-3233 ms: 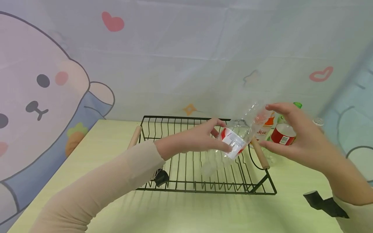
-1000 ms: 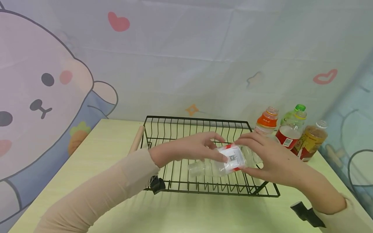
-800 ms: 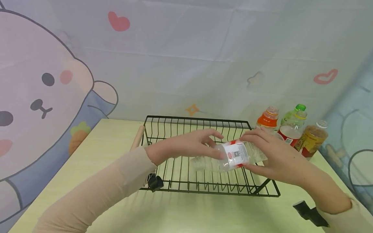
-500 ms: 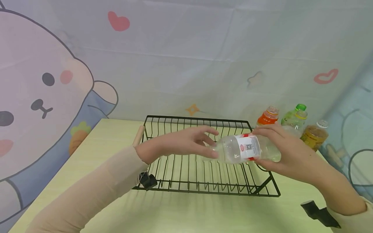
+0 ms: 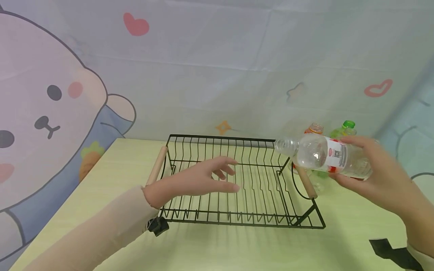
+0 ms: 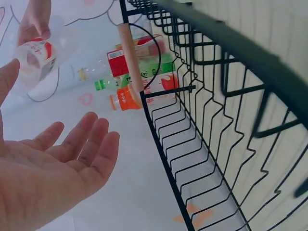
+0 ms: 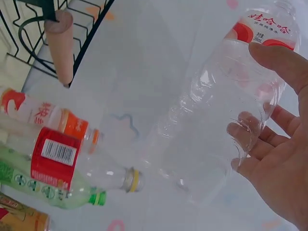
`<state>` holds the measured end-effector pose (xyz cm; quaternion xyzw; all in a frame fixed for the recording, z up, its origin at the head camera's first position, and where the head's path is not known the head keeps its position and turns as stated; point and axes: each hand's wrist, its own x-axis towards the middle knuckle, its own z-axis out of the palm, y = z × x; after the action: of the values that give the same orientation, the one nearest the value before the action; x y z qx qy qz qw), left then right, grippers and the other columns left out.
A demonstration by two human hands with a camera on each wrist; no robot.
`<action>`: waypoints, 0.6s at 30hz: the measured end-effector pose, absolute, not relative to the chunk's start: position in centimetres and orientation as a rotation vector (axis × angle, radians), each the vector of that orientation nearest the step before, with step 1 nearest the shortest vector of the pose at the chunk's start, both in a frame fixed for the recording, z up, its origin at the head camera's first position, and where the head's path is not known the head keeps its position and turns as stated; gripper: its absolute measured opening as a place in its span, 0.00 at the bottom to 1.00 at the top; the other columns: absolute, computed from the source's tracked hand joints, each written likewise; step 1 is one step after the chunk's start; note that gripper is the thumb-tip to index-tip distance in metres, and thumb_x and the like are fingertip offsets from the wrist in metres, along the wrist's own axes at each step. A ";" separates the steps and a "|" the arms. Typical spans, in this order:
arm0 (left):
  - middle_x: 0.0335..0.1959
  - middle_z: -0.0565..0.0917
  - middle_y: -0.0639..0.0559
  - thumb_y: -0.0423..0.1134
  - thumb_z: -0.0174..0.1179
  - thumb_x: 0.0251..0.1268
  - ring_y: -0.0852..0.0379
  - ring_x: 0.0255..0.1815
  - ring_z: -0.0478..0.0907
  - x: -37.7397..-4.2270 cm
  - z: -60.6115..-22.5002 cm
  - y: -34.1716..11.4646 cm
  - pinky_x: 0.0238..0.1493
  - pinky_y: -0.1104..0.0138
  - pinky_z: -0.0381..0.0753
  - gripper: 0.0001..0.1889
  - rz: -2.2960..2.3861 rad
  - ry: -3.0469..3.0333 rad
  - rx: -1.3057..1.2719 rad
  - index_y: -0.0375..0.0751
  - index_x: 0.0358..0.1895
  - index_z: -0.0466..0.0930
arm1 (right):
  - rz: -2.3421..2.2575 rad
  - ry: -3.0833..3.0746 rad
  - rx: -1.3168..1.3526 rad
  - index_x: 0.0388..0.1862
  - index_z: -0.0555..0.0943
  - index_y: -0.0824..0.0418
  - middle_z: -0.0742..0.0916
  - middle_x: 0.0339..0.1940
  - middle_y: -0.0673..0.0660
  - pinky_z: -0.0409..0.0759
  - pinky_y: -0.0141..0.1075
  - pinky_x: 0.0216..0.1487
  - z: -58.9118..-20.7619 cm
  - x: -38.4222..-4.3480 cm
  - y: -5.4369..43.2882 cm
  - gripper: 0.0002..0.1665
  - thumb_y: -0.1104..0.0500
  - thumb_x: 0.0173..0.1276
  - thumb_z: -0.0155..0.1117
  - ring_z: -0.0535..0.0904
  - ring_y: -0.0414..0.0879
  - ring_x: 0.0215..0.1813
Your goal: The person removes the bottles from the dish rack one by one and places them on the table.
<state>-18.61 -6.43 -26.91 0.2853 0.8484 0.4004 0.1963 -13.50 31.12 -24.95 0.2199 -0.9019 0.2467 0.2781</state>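
Observation:
My right hand grips a clear plastic bottle with a white and red label. The bottle lies nearly level in the air, its neck pointing left, above the right wooden handle of the black wire rack. In the right wrist view, the thumb presses by the label and the fingers curl round the bottle. My left hand hovers over the left part of the rack with its fingers relaxed and nothing in them; the left wrist view shows its palm bare.
Behind the held bottle, to the right of the rack, stand several other bottles, among them an orange-labelled one, a red-labelled one and a green one. A yellow-labelled bottle is beside them. A printed cloth hangs behind the table.
The right hand has carried the bottle right and up, away from over the rack. The left hand has let go of it and drawn back to the left.

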 end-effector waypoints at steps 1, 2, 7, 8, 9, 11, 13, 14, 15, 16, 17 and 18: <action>0.61 0.74 0.58 0.55 0.62 0.62 0.57 0.61 0.71 -18.5 -27.2 -6.5 0.57 0.56 0.73 0.34 1.119 2.389 0.802 0.57 0.70 0.62 | 0.679 -2.417 0.555 0.62 0.72 0.61 0.74 0.51 0.34 0.70 0.17 0.33 -25.1 -13.3 31.5 0.48 0.73 0.36 0.80 0.68 0.31 0.43; 0.61 0.74 0.58 0.56 0.62 0.62 0.56 0.61 0.71 -18.4 -27.4 -6.5 0.57 0.57 0.73 0.34 1.113 2.405 0.800 0.56 0.70 0.62 | 0.700 -2.413 0.518 0.62 0.72 0.61 0.75 0.51 0.33 0.68 0.17 0.35 -25.2 -13.2 31.8 0.48 0.73 0.37 0.79 0.69 0.32 0.41; 0.60 0.75 0.58 0.56 0.62 0.62 0.57 0.61 0.71 -17.9 -28.8 -6.7 0.58 0.56 0.72 0.34 1.099 2.490 0.792 0.56 0.70 0.63 | 0.776 -2.369 0.356 0.64 0.70 0.64 0.73 0.50 0.30 0.65 0.15 0.43 -26.1 -12.9 33.3 0.49 0.75 0.39 0.77 0.68 0.28 0.47; 0.60 0.75 0.58 0.56 0.62 0.62 0.58 0.60 0.70 -17.8 -29.1 -6.7 0.58 0.56 0.71 0.34 1.099 2.507 0.786 0.57 0.70 0.62 | 0.803 -2.347 0.344 0.65 0.69 0.65 0.73 0.51 0.30 0.65 0.14 0.46 -26.3 -13.0 33.5 0.50 0.77 0.38 0.76 0.68 0.27 0.49; 0.61 0.74 0.57 0.56 0.62 0.62 0.57 0.60 0.70 -17.7 -29.4 -6.8 0.58 0.56 0.72 0.34 1.099 2.523 0.789 0.56 0.71 0.62 | 0.825 -2.333 0.323 0.65 0.68 0.64 0.72 0.52 0.30 0.63 0.13 0.48 -26.5 -13.0 33.8 0.50 0.77 0.39 0.76 0.67 0.26 0.51; 0.62 0.74 0.54 0.56 0.62 0.63 0.54 0.61 0.70 -17.5 -30.0 -6.8 0.56 0.55 0.73 0.36 1.099 2.553 0.795 0.53 0.72 0.61 | 0.874 -2.283 0.308 0.66 0.66 0.63 0.72 0.53 0.31 0.61 0.12 0.53 -26.9 -13.1 34.3 0.51 0.80 0.40 0.73 0.67 0.25 0.53; 0.63 0.73 0.51 0.55 0.62 0.63 0.52 0.61 0.70 -17.3 -30.5 -6.7 0.57 0.54 0.73 0.36 1.090 2.580 0.810 0.50 0.72 0.60 | 0.911 -2.249 0.285 0.68 0.64 0.59 0.72 0.54 0.31 0.60 0.13 0.58 -27.4 -13.2 34.7 0.50 0.79 0.45 0.71 0.67 0.24 0.55; 0.64 0.73 0.50 0.54 0.62 0.63 0.51 0.62 0.70 -17.2 -30.8 -6.7 0.57 0.54 0.72 0.37 1.081 2.594 0.818 0.48 0.72 0.60 | 0.928 -2.229 0.279 0.69 0.63 0.58 0.72 0.54 0.31 0.59 0.14 0.60 -27.6 -13.3 35.0 0.50 0.79 0.47 0.70 0.67 0.24 0.56; 0.64 0.72 0.49 0.54 0.62 0.63 0.50 0.63 0.70 -17.1 -31.0 -6.7 0.58 0.54 0.72 0.37 1.068 2.609 0.832 0.46 0.72 0.60 | 0.941 -2.215 0.266 0.69 0.62 0.58 0.72 0.55 0.31 0.59 0.15 0.62 -27.8 -13.3 35.2 0.49 0.79 0.50 0.68 0.67 0.24 0.57; 0.64 0.72 0.49 0.53 0.62 0.63 0.49 0.64 0.69 -17.0 -31.3 -6.7 0.60 0.53 0.71 0.37 1.057 2.619 0.839 0.45 0.72 0.60 | 0.960 -2.197 0.260 0.69 0.61 0.58 0.72 0.56 0.32 0.58 0.17 0.64 -28.0 -13.4 35.5 0.48 0.80 0.51 0.67 0.67 0.25 0.58; 0.64 0.72 0.48 0.53 0.62 0.64 0.49 0.64 0.69 -16.9 -31.5 -6.7 0.61 0.53 0.70 0.37 1.043 2.631 0.851 0.44 0.72 0.61 | 0.977 -2.188 0.241 0.69 0.61 0.57 0.71 0.57 0.33 0.57 0.17 0.65 -28.2 -13.5 35.7 0.47 0.80 0.52 0.66 0.67 0.26 0.60; 0.65 0.72 0.48 0.53 0.62 0.64 0.48 0.65 0.68 -16.8 -31.8 -6.7 0.63 0.53 0.69 0.36 1.030 2.639 0.865 0.42 0.71 0.61 | 0.989 -2.187 0.215 0.69 0.60 0.57 0.70 0.58 0.33 0.56 0.18 0.66 -28.4 -13.5 35.9 0.46 0.79 0.54 0.65 0.66 0.27 0.62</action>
<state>-16.80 -6.72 -31.78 0.2908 0.8874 0.3462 0.0896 -13.52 35.95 -28.44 0.0832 -0.8476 0.3832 0.3577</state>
